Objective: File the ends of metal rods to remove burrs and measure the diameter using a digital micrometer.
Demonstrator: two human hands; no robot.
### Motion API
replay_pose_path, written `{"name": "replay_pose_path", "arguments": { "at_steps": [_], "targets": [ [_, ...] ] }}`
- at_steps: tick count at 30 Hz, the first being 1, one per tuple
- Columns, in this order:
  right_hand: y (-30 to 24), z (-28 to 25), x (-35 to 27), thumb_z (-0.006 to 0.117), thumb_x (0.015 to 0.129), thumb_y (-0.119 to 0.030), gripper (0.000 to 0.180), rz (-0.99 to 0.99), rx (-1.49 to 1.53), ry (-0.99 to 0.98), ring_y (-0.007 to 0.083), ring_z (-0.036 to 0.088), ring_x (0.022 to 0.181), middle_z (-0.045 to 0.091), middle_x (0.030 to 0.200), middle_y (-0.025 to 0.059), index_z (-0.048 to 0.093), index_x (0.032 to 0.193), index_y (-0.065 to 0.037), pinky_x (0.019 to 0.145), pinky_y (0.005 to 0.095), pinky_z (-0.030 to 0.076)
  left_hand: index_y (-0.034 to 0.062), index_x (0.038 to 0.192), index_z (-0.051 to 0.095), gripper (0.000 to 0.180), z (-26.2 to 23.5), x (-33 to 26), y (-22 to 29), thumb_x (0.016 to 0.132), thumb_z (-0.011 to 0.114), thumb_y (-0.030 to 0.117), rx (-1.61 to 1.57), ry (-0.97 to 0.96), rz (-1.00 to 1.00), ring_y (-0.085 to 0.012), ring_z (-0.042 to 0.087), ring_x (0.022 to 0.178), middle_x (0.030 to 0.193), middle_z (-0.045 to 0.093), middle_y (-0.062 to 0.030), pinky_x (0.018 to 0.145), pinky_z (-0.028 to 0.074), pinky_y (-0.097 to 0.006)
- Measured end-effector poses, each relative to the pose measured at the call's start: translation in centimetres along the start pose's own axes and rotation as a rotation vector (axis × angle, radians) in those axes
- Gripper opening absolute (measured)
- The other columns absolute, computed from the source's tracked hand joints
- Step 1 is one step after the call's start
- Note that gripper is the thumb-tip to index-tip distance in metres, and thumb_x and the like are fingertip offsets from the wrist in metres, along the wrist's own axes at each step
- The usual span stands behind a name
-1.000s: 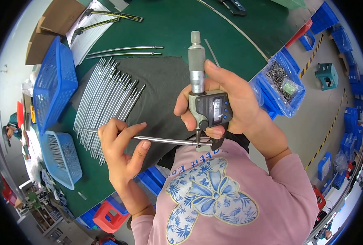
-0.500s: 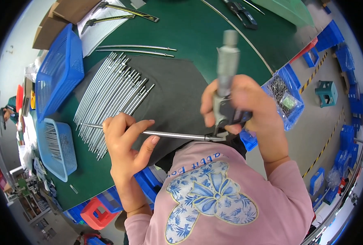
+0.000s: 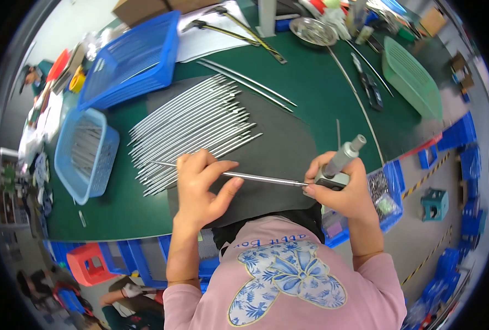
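Observation:
My left hand [image 3: 203, 190] is closed around a thin shiny metal rod [image 3: 269, 179], its thumb and fingers pinching the shaft. The rod runs nearly level in front of my shirt. At its right end my right hand [image 3: 350, 192] grips a micrometer [image 3: 344, 158], its grey thimble pointing up and to the right. My right thumb and fingertips are at the rod's end, hiding whether the jaws touch it. Many similar rods [image 3: 192, 129] lie side by side on a dark grey mat [image 3: 285, 146], just beyond my left hand.
Two separate rods [image 3: 250, 82] lie beyond the row. A blue basket [image 3: 164, 74], a light blue basket [image 3: 109, 148] with rods and a green basket [image 3: 415, 82] stand around. Yellow-black calipers [image 3: 228, 33] rest on paper; a bin of small metal parts [image 3: 379, 187] sits at right.
My right hand has turned the micrometer from nearly upright to tilted right, and its fingers have closed in at the rod's end. The view has shifted, showing more of the table's far side.

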State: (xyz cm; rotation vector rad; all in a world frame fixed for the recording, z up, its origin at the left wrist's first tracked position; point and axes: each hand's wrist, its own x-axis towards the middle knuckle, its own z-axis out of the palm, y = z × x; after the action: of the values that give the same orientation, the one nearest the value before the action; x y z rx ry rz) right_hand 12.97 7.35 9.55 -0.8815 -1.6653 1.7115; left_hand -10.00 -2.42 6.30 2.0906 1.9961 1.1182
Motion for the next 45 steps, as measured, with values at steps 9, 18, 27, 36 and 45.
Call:
{"name": "replay_pose_path", "arguments": {
  "at_steps": [9,18,27,36,45],
  "targets": [
    [-0.4,1.5,1.5,0.064,0.065,-0.001,0.012,-0.137,-0.251,0.074,0.0053,0.052,0.061,0.057,0.066,0.0002,0.058,0.076,-0.001,0.055,0.0207,0.042,0.0023,0.102,0.058,0.036,2.5,-2.8,1.4,0.071,0.066,0.019,-0.044,0.398,-0.136,-0.0268,0.05,0.076,0.084,0.053,-0.0124,0.076,0.039,-0.035],
    [-0.2,2.5,0.6,0.063,0.066,0.001,0.012,-0.11,-0.177,0.075,0.0054,0.052,0.063,0.057,0.068,0.0005,0.058,0.077,0.0,0.056,0.0214,0.043,-0.0004,0.111,0.051,0.028,7.0,-2.0,4.2,0.086,0.055,0.012,-1.908,0.116,-0.609,-0.0178,0.058,0.081,0.099,0.057,-0.0127,0.068,0.048,-0.026],
    [-0.2,-1.3,0.7,0.056,0.081,-0.034,0.036,0.1,0.28,0.004,0.0099,0.054,0.056,0.06,0.07,0.0075,0.057,0.084,0.002,0.043,0.0208,0.041,-0.004,0.096,0.053,0.011,4.7,-1.3,4.5,0.086,0.052,0.002,-1.611,-0.015,-0.395,-0.0216,0.061,0.085,0.093,0.056,-0.016,0.074,0.052,-0.03],
    [0.5,-1.1,1.8,0.022,0.087,-0.059,0.074,0.39,0.902,-0.173,0.0174,0.047,0.035,0.059,0.068,0.0188,0.055,0.089,0.007,0.033,0.0232,0.039,-0.0055,0.096,0.052,0.012,4.3,-0.8,5.5,0.086,0.052,0.001,-1.618,-0.142,-0.445,-0.0217,0.06,0.084,0.093,0.055,-0.0171,0.074,0.053,-0.031],
    [0.4,-0.8,1.8,0.024,0.087,-0.058,0.073,0.468,0.944,-0.164,0.0176,0.045,0.035,0.059,0.068,0.0194,0.055,0.089,0.008,0.033,0.0239,0.038,-0.0067,0.095,0.051,0.012,4.0,-0.5,5.7,0.086,0.052,0.001,-1.573,-0.183,-0.485,-0.0208,0.062,0.078,0.093,0.054,-0.018,0.073,0.054,-0.029]
  ]
}}
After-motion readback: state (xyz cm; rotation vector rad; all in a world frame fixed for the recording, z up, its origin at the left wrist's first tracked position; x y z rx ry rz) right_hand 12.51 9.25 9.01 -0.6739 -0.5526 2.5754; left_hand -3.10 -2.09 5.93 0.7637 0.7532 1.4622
